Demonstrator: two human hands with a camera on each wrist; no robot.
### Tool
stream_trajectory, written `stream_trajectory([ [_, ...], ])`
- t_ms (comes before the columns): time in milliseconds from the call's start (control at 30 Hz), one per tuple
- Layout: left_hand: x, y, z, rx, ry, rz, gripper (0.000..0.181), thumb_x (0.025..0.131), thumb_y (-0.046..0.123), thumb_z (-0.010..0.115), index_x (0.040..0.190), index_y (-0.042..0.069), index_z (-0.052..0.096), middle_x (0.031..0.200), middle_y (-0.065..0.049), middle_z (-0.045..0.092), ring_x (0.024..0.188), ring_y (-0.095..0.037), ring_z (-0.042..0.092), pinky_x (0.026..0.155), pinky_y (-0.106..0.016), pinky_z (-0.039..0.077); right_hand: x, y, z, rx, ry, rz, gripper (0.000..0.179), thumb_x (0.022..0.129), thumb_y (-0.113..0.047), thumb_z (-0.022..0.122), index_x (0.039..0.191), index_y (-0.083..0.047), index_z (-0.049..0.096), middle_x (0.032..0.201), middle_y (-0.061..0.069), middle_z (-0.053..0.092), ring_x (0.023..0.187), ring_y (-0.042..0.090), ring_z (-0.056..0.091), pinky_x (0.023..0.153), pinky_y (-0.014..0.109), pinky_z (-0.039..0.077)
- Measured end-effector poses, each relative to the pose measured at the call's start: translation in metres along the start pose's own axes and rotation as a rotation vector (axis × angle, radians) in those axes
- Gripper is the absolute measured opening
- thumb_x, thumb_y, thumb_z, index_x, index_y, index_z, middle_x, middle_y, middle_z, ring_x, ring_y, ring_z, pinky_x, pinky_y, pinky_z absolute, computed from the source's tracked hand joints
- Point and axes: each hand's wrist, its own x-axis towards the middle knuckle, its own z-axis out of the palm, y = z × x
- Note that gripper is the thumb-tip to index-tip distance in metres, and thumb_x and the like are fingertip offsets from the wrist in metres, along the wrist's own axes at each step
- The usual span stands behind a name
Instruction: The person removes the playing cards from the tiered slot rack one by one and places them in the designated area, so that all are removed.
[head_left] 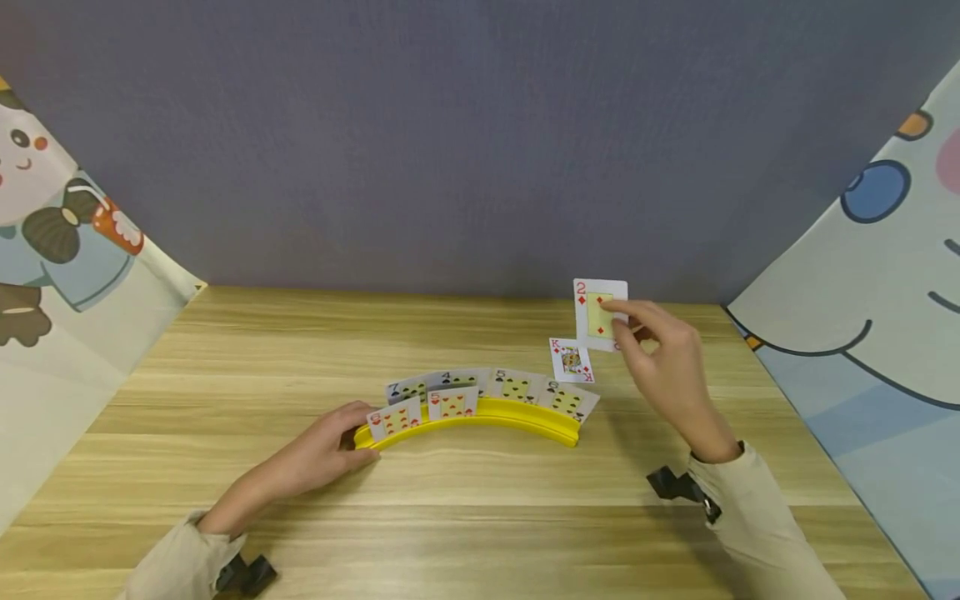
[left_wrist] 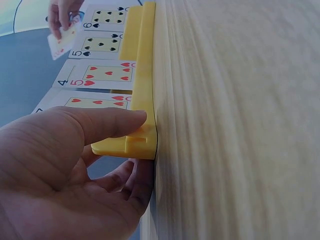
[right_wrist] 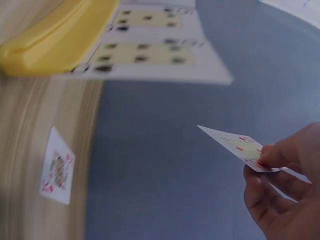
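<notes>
A curved yellow card holder [head_left: 495,408] stands on the table with playing cards upright in it. My left hand [head_left: 333,446] grips its left end, thumb in front and fingers behind. The back row shows a black seven, a black four, the five of spades [left_wrist: 97,46] and the six of spades [left_wrist: 105,19]. In front stand the five of hearts [head_left: 453,404] and another heart card [head_left: 395,419] beside my left hand. My right hand [head_left: 667,367] pinches the two of diamonds [head_left: 596,312] above the table, right of the holder. Below it, a red king [head_left: 572,361] lies face up.
The wooden table [head_left: 450,517] runs back to a dark grey wall panel [head_left: 465,150]. Cartoon-printed panels [head_left: 885,333] border both sides. Black wrist mounts [head_left: 682,487] sit at both cuffs.
</notes>
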Motion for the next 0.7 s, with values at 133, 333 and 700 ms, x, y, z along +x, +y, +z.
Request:
stream_trajectory([
  [133,0.0,0.001,0.0,0.004,0.003,0.006,0.044,0.091,0.017,0.073,0.133,0.011,0.062,0.13,-0.005,0.059,0.117,-0.024,0.056,0.098,-0.044,0.046,-0.003,0.018,0.003,-0.041,-0.011,0.063,0.023,0.088,0.01,0.063,0.106,0.001,0.073,0.082,0.011,0.07,0.064,0.02,0.063,0.067,0.007,0.044],
  [333,-0.001,0.001,0.0,-0.004,-0.001,0.011,0.044,0.091,0.016,0.073,0.133,0.01,0.062,0.129,-0.005,0.059,0.116,-0.024,0.056,0.096,-0.039,0.048,-0.005,0.036,0.006,-0.068,-0.049,0.145,0.016,0.089,0.007,0.063,0.102,0.003,0.07,0.078,0.015,0.069,0.065,0.026,0.064,0.064,0.005,0.041],
  [700,-0.001,0.0,0.0,-0.017,-0.002,0.017,0.045,0.091,0.017,0.073,0.134,0.01,0.061,0.13,-0.007,0.058,0.115,-0.023,0.055,0.095,-0.035,0.048,-0.013,0.063,0.008,-0.08,-0.152,0.246,0.023,0.089,0.008,0.061,0.11,0.003,0.068,0.078,0.015,0.068,0.068,0.023,0.061,0.059,0.012,0.044],
])
